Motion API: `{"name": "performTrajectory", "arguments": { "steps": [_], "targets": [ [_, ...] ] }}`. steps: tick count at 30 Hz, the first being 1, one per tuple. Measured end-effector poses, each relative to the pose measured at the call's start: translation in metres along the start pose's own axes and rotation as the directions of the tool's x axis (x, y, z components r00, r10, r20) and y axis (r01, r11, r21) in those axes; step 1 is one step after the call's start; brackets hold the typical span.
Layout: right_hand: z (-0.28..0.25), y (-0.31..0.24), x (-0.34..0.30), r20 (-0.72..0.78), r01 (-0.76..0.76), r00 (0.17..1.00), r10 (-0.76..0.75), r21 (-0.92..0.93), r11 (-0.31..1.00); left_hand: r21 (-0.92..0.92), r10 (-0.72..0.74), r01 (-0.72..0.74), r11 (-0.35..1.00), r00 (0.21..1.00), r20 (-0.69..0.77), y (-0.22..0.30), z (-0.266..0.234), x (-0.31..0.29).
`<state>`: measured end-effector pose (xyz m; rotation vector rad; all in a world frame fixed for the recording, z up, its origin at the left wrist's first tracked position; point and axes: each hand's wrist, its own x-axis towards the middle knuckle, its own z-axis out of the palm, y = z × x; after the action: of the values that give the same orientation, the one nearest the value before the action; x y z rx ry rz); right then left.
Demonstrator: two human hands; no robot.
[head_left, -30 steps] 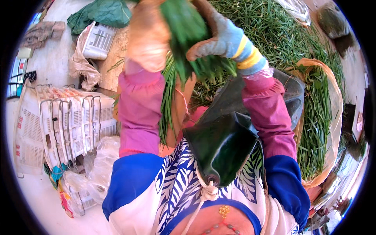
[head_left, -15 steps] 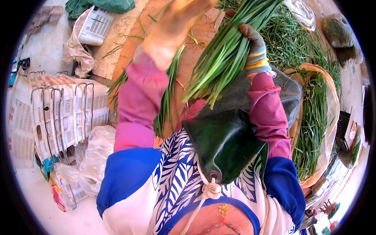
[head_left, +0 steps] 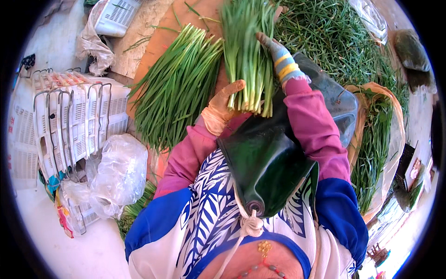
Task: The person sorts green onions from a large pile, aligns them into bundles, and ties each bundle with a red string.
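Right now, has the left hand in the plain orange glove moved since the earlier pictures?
Yes. Judged against the stacked white plastic crates with metal handles, the left hand has come back toward the body.

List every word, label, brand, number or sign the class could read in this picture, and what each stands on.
White slotted plastic crates, far-left side: faint red characters, too small and blurred to quote.
Same crates, upper face: reddish marks, too blurred to tell whether they are print.
Bundle of long green leafy stalks and blue-grey glove with yellow bands: no lettering visible.
No text reads clearly anywhere.
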<state>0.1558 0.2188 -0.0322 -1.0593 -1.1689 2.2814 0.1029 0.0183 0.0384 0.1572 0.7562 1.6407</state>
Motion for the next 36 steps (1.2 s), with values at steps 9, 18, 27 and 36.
{"name": "performTrajectory", "arguments": {
  "steps": [9, 18, 27, 36],
  "targets": [
    [0.026, 0.010, -0.072, -0.134, 0.046, 0.991, -0.031, 0.109, 0.993, -0.273, -0.153, 0.153, 0.950, 0.988, 0.022, -0.017, -0.002, -0.006],
    [0.008, 0.025, -0.052, -0.208, 0.066, 0.976, -0.070, -0.023, 0.998, -0.252, -0.436, 0.425, 0.869, 0.900, 0.015, -0.035, -0.013, 0.001],
    [-0.011, -0.034, -0.099, -0.113, 0.342, 0.908, -0.403, -0.356, 0.870, -0.299, -0.398, 0.401, 0.866, 0.914, 0.076, -0.035, -0.005, 0.001],
    [0.008, -0.028, -0.095, 0.011, 0.012, 1.000, -0.008, -0.500, 0.866, -0.283, -0.473, 0.442, 0.851, 0.880, -0.049, -0.053, -0.019, 0.001]
  ]
}}
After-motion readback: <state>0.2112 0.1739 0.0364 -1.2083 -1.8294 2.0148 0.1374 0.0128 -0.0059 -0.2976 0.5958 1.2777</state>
